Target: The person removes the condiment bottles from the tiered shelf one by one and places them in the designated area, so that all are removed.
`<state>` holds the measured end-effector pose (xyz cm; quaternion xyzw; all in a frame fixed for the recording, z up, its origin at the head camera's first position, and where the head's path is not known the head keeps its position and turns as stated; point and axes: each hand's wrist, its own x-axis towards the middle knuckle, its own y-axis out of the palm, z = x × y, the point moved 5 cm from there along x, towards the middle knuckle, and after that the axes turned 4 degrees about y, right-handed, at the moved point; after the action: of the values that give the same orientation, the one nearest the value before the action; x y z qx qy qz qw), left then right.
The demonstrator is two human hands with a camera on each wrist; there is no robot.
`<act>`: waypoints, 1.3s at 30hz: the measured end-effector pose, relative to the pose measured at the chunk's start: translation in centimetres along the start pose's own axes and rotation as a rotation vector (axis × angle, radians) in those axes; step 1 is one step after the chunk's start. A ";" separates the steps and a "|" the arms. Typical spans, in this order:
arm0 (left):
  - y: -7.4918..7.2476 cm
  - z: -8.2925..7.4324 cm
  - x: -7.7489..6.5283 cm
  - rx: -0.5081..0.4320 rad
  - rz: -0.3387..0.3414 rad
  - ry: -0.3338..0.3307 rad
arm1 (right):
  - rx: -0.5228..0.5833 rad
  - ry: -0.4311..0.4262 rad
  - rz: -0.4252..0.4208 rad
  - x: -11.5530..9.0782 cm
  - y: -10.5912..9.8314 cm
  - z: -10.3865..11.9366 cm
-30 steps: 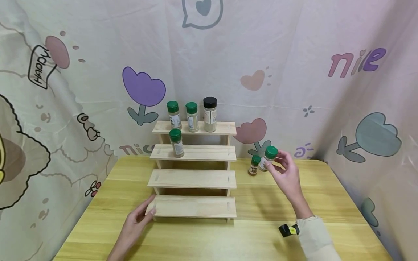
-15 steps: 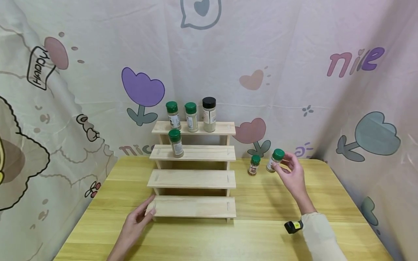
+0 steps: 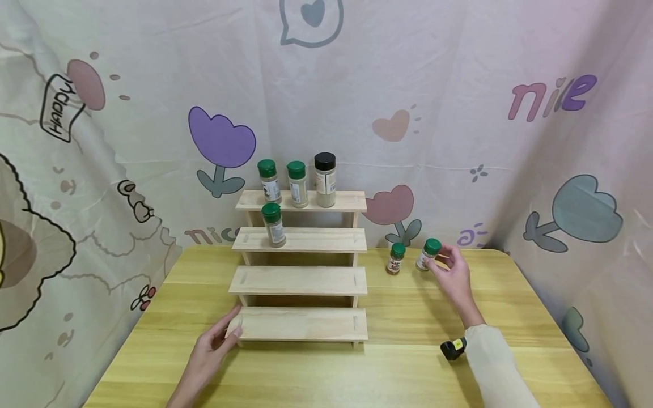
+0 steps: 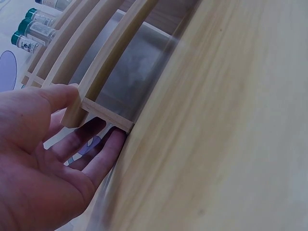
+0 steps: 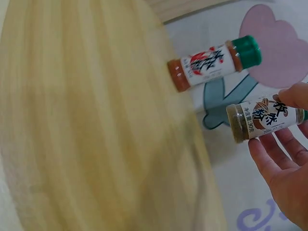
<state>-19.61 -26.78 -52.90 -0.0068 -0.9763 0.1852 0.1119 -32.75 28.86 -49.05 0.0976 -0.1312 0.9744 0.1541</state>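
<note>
My left hand (image 3: 209, 348) grips the left end of the lowest tier of a four-step wooden rack (image 3: 301, 324). In the left wrist view its fingers (image 4: 103, 156) lie against the rack's side panel. At the right, my right hand (image 3: 453, 276) pinches a green-capped spice jar (image 3: 426, 256) between thumb and fingers. The right wrist view shows brown powder and a white label on this held jar (image 5: 267, 115). Just left of it, apart, a smaller green-capped jar of reddish spice (image 3: 395, 259) stands on the table.
On the rack's top tier stand two green-capped jars (image 3: 298, 185) and a taller black-capped jar (image 3: 325, 180). Another green-capped jar (image 3: 275, 226) is at the left of the second tier. A printed curtain hangs behind the wooden table (image 3: 408, 374).
My right hand has shifted the held jar rightward, away from the smaller jar, then slightly down. My left hand stays on the rack.
</note>
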 end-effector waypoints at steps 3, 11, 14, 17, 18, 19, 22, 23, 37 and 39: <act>0.0 0.0 0.0 -0.007 -0.002 0.003 | 0.010 0.034 0.005 0.2 0.1 -0.9; 0.0 0.0 0.0 -0.009 -0.012 0.011 | -0.007 0.059 0.036 0.6 0.6 -2.1; 0.0 0.1 0.0 -0.005 -0.013 0.020 | -0.046 0.060 0.043 0.6 0.8 -2.4; 0.1 0.1 0.0 0.004 -0.011 0.025 | -0.062 0.063 0.041 0.6 0.8 -2.7; 0.1 0.2 0.1 0.009 -0.011 0.026 | -0.063 0.063 0.040 0.6 0.9 -2.8; 0.1 0.2 0.1 0.012 -0.010 0.027 | -0.068 0.061 0.039 0.6 0.9 -2.8; 0.0 0.2 0.0 0.010 -0.015 0.024 | -0.076 0.057 0.042 0.7 1.0 -2.9; 0.0 0.2 0.0 0.012 -0.014 0.022 | -0.080 0.056 0.043 0.7 1.0 -2.9; -0.1 0.0 -0.1 0.023 -0.003 -0.002 | -0.092 0.074 0.066 0.8 1.1 -2.9; -0.1 0.0 -0.1 0.018 0.002 -0.002 | -0.086 0.086 0.072 0.7 1.1 -2.9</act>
<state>-19.50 -26.86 -52.93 -0.0064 -0.9747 0.1938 0.1109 -34.16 28.89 -51.89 0.0443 -0.1695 0.9761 0.1285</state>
